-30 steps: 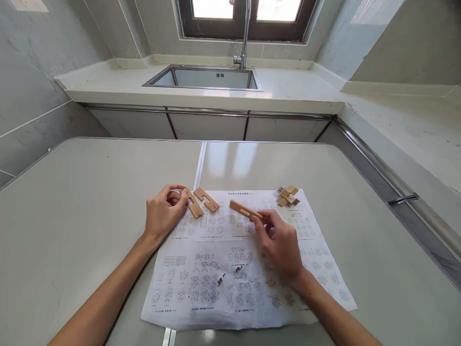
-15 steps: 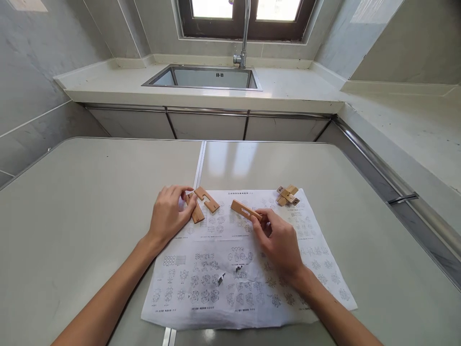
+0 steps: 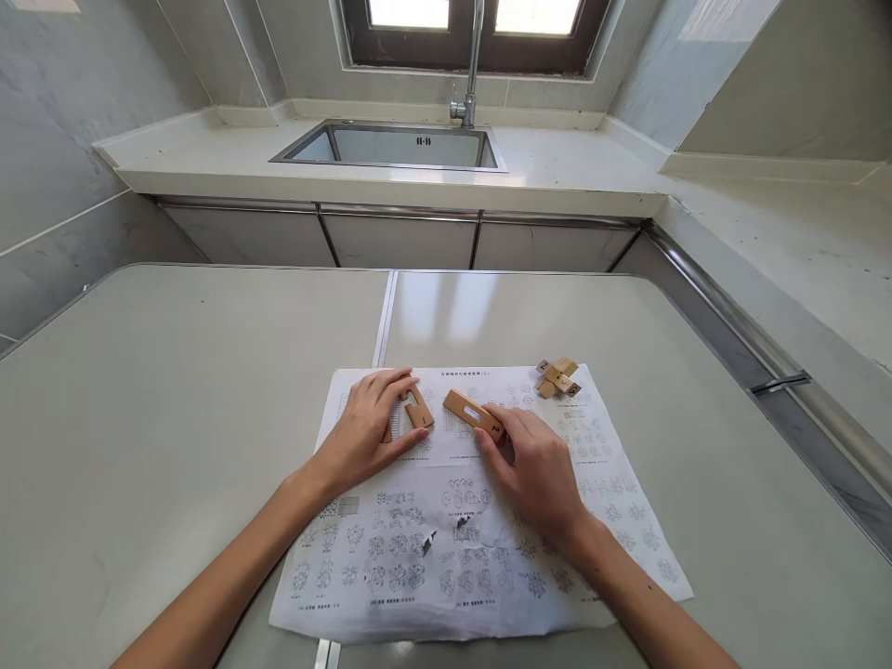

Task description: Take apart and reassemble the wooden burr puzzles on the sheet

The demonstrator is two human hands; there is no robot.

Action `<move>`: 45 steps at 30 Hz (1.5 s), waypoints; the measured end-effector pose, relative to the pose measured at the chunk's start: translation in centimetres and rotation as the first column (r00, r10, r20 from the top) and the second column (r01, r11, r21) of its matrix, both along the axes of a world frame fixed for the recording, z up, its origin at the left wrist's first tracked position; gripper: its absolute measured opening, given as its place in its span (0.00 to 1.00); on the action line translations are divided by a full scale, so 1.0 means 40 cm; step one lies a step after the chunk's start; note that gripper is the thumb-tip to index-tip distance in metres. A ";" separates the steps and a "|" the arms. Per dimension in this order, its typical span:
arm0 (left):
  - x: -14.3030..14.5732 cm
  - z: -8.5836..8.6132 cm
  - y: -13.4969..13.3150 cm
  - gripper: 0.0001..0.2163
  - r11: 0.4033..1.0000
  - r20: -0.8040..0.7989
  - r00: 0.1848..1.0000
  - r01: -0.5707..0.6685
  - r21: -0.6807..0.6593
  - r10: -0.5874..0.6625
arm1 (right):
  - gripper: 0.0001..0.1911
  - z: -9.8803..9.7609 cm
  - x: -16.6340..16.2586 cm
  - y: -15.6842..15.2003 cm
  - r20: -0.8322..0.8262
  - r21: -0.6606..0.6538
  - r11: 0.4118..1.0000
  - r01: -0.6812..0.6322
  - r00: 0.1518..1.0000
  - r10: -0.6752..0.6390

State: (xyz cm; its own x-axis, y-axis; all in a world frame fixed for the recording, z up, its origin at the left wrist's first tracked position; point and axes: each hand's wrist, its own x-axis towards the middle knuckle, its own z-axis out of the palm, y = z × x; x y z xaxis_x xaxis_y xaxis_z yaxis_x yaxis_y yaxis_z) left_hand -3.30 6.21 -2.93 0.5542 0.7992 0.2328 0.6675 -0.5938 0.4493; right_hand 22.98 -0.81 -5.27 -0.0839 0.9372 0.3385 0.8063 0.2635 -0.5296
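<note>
My left hand rests over a notched wooden puzzle piece marked 1, fingertips at its far end and thumb at its near end. Beneath that palm, a second wooden puzzle piece is mostly hidden. My right hand pinches the numbered end of a slotted wooden puzzle piece marked 2, which lies nearly flat with its slot facing up. An assembled cross of wooden pieces sits beyond my right hand. Everything lies on a printed paper sheet covered in small diagrams.
The sheet has two small tears near its middle and lies on a pale table with a metal seam strip. Behind the table, a counter holds a steel sink and a tap. Another counter runs along the right.
My left hand has moved right, from the left piece onto the notched piece, which has turned and shifted slightly nearer. The slotted piece has rolled flatter in my right hand, showing its number.
</note>
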 end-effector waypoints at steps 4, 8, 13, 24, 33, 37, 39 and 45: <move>0.016 0.001 -0.015 0.29 0.994 0.012 0.994 0.108 -0.002 -0.108 | 0.18 0.002 -0.003 -0.001 0.046 0.005 0.999 -0.044 0.998 0.044; 0.034 0.004 -0.033 0.34 0.987 0.012 0.987 0.161 0.008 -0.161 | 0.21 0.007 -0.010 -0.003 0.089 0.004 0.993 -0.118 0.989 0.117; 0.043 0.010 -0.042 0.34 0.981 -0.007 0.981 0.193 0.011 -0.193 | 0.23 0.007 -0.022 -0.006 0.106 0.016 0.986 -0.166 0.981 0.164; 0.060 0.002 -0.055 0.23 0.984 -0.023 0.984 0.178 0.022 -0.177 | 0.19 0.025 -0.042 -0.015 -0.001 -0.047 0.953 -0.298 0.954 0.298; 0.014 -0.006 -0.005 0.21 0.987 -0.059 0.988 -0.141 0.077 0.146 | 0.13 0.015 -0.037 -0.016 -0.069 -0.044 0.957 -0.285 0.957 0.282; -0.008 -0.002 0.011 0.21 0.952 -0.065 0.952 -0.294 0.086 0.299 | 0.13 0.020 -0.037 -0.016 -0.083 -0.050 0.957 -0.287 0.956 0.283; -0.008 -0.001 0.011 0.20 0.934 -0.071 0.934 -0.343 0.100 0.350 | 0.13 0.022 -0.037 -0.016 -0.088 -0.045 0.956 -0.288 0.955 0.284; 0.000 0.004 0.001 0.21 0.908 -0.069 0.920 -0.366 0.202 0.386 | 0.13 0.022 -0.036 -0.017 -0.132 -0.050 0.955 -0.291 0.950 0.283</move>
